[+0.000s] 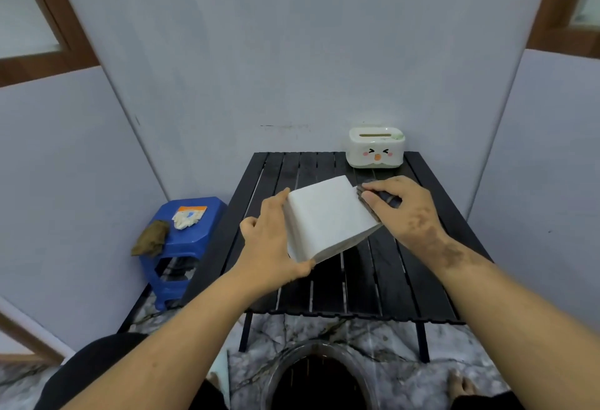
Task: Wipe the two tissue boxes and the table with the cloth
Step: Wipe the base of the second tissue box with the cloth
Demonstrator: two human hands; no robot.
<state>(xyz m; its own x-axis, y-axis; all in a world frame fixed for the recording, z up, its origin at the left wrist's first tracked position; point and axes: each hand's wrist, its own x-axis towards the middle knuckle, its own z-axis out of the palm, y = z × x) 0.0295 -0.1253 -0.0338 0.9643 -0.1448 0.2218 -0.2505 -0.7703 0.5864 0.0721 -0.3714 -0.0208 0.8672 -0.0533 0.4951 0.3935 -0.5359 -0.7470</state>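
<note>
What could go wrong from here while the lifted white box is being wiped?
The left hand grips the white tissue box tilted above the table; sideways pressure from the cloth in the right hand might slip it loose. The cartoon-face tissue box near the far edge could get knocked.

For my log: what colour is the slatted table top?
Black, seen in the head view: the slatted folding table has a black top and black legs.
</note>
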